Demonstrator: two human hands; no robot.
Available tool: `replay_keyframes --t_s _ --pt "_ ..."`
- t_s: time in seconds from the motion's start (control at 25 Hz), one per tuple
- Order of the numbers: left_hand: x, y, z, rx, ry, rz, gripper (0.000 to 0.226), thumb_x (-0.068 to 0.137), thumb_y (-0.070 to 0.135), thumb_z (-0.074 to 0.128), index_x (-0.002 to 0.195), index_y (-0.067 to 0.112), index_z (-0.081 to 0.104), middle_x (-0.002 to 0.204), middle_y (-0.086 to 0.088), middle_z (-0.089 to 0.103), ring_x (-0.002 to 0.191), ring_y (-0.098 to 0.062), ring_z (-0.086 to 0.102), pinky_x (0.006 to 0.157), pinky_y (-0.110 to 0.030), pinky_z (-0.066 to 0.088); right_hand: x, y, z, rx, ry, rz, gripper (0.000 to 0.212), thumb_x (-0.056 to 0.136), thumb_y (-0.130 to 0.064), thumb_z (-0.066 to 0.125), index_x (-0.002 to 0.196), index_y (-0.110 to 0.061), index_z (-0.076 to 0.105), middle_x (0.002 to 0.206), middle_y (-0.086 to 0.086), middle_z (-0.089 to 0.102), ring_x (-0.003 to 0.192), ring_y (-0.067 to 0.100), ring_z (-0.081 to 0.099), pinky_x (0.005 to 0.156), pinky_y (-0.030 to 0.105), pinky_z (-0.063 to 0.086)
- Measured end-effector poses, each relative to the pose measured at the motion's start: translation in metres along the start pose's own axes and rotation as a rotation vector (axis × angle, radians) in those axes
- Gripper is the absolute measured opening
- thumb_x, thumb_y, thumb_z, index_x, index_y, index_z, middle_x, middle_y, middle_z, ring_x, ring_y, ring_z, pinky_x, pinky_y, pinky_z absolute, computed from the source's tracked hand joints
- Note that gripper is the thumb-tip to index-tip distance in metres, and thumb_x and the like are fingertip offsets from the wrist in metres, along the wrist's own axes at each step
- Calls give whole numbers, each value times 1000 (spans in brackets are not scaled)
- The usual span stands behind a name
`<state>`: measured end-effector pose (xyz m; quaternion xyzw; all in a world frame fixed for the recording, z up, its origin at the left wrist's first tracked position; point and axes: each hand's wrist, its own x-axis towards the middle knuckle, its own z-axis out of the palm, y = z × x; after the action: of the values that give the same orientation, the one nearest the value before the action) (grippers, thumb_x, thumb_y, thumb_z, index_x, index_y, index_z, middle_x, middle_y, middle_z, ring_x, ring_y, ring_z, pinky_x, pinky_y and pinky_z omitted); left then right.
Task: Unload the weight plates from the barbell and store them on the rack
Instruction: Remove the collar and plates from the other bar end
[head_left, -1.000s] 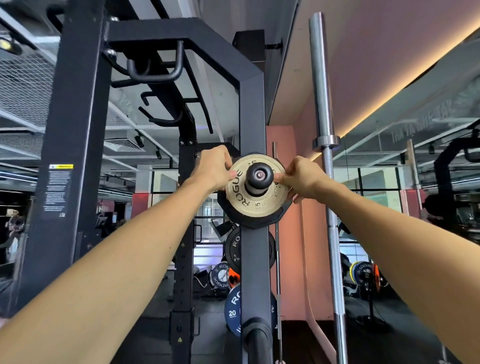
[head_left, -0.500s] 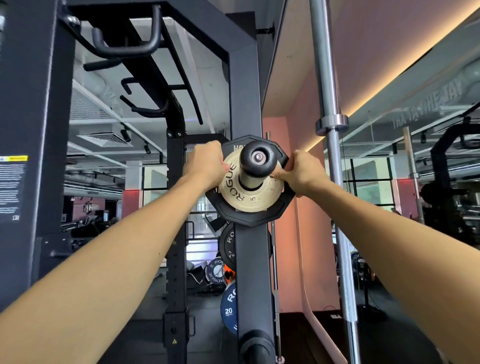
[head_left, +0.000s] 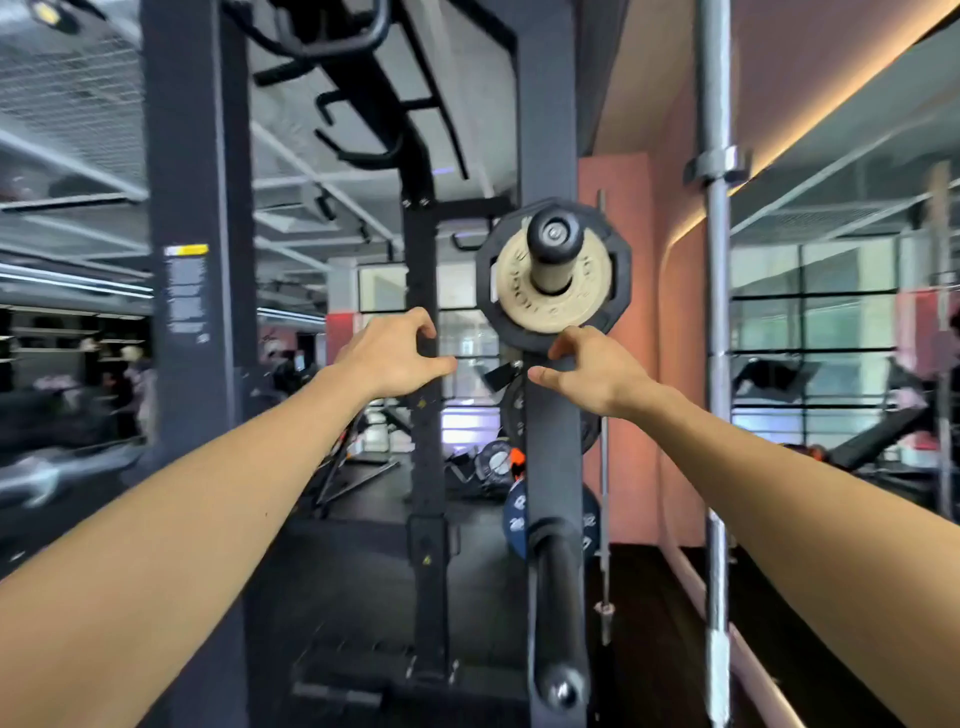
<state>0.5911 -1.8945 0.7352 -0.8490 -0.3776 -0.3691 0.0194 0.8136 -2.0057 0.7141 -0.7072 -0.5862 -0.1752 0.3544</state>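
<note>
Worn, matt tan metal weight plate (head_left: 550, 306); matt black steel rack upright (head_left: 545, 130); brushed, dull-gloss silver steel barbell (head_left: 714, 78).

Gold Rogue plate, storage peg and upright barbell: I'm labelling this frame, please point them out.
Gold Rogue plate (head_left: 550, 307), head view, lower face.
Storage peg (head_left: 555, 236), head view, black end cap.
Upright barbell (head_left: 716, 93), head view, upper shaft.

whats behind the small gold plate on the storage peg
A larger black plate sits directly behind the gold plate, only its rim showing. Its centre and anything further back on the peg are covered.
</note>
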Motion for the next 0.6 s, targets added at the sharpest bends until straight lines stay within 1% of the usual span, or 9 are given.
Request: replay_keyframes --t_s 0.12,0.16,0.2,0.28,0.36,0.44,0.52,0.6 --pt "-65 -34 -11 59 -102 -137 55 72 67 64 114 32 55 112 -1 59 103 -25 56 90 -43 49 -33 -32 37 97 -263 -70 41 79 -58 64 103 -26 53 121 1 57 108 22 55 95 37 44" --pt "-88 -44 -13 66 -129 -179 57 71 68 64 115 33 55 115 -1 59 106 -25 56 92 -43 49 -44 -42 51 126 -327 -91 44 79 -59 64 107 -26 54 124 1 56 111 23 54 98 39 43" --pt "-115 -56 -16 77 -147 -227 58 70 69 65 115 33 55 118 -2 59 110 -24 56 93 -43 48 -58 -54 66 160 -381 -119 45 80 -58 64 110 -26 54 127 1 55 112 21 53 99 39 43" --pt "-173 -78 -22 98 -169 -332 57 69 69 66 113 34 56 120 -2 60 114 -23 55 96 -43 47 -89 -82 94 207 -489 -187 46 81 -57 63 114 -26 55 128 -1 53 108 17 50 97 34 41" --pt "-233 -99 -28 120 -178 -443 55 67 68 66 108 33 57 113 1 62 109 -23 57 95 -40 46 -120 -108 121 233 -587 -251 50 81 -59 61 119 -27 54 129 -2 50 111 18 49 98 34 40" --pt "-301 -119 -33 152 -178 -559 52 64 67 66 103 33 58 105 4 62 102 -23 59 92 -37 47 -157 -134 152 256 -674 -312 52 81 -61 59 122 -30 53 133 -2 49 118 20 49 102 37 39" --pt "-373 -135 -40 144 -195 -687 51 63 68 67 102 36 57 101 8 60 100 -20 58 93 -36 46 -201 -160 184 306 -763 -365 52 81 -61 59 123 -31 53 136 -4 48 121 20 48 105 40 38" --pt "-447 -151 -42 118 -226 -833 53 61 72 65 101 39 56 101 9 59 99 -18 59 94 -35 47 -253 -185 216 393 -877 -388 52 80 -60 60 123 -32 53 138 -4 47 125 19 47 106 39 37"
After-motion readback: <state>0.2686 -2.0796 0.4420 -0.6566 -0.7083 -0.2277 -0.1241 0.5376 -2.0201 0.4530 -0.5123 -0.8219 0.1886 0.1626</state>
